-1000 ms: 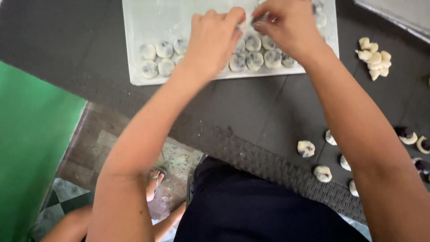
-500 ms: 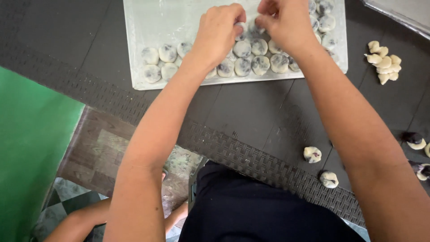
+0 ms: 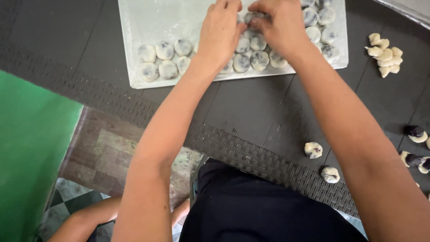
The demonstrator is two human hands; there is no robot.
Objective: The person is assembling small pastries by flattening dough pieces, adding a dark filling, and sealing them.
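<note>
Over the tray [image 3: 134, 54], both hands [image 3: 221, 33] [image 3: 280, 27] now closer together

Dark woven table [image 3: 251, 152], patterned floor [image 3: 103, 152]

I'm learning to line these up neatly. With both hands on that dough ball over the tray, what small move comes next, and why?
Probably set the dough ball, pinched between left hand and right hand, down beside the row of filled balls on the white tray: the tray's far left part is bare.

Both bare arms stretch forward, converging; left hand [image 3: 220, 33] and right hand [image 3: 278, 28] meet fingertip to fingertip, palms down, fingers curled in a pinching grip
</note>
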